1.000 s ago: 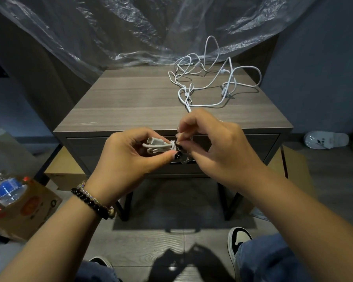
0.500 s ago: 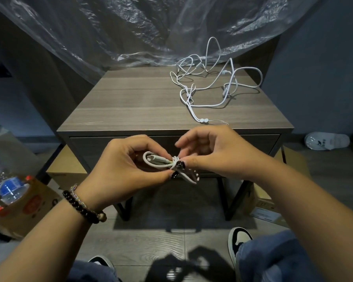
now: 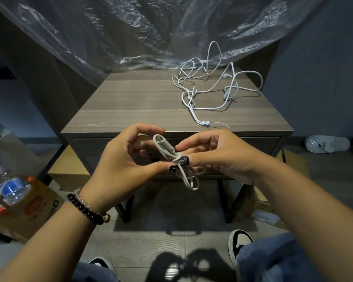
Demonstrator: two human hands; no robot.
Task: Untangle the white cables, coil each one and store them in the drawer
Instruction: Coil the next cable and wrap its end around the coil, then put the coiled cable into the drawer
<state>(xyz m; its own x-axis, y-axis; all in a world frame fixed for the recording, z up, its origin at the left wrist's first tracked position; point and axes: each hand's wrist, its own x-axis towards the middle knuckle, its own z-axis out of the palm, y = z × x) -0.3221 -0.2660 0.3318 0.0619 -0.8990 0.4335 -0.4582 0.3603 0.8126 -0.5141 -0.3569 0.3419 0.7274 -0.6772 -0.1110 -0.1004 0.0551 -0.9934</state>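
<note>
A: How does the coil [image 3: 176, 159] look?
B: It is a small white bundle, folded into long loops and cinched at the middle by a wrap of its own cord. One loop stands up, the others hang down. It sits in the air in front of the drawer [image 3: 253, 143], which is closed.
A: And the hands?
B: The left hand [image 3: 122, 165] pinches the wrap with its thumb, the other fingers curled loosely open above. The right hand [image 3: 218, 155] pinches the same spot from the other side, thumb and forefinger closed on it.
A: The rest of the cables?
B: A loose white tangle [image 3: 212, 86] lies on the far right of the table [image 3: 130, 104], one end reaching toward the front edge.
A: The room?
B: Clear plastic sheet [image 3: 130, 27] hangs behind the table, the walls are dark, the floor is grey planks. A box [image 3: 29, 210] with a bottle [image 3: 8, 190] stands at the left, a slipper [image 3: 326, 143] lies at the right.
</note>
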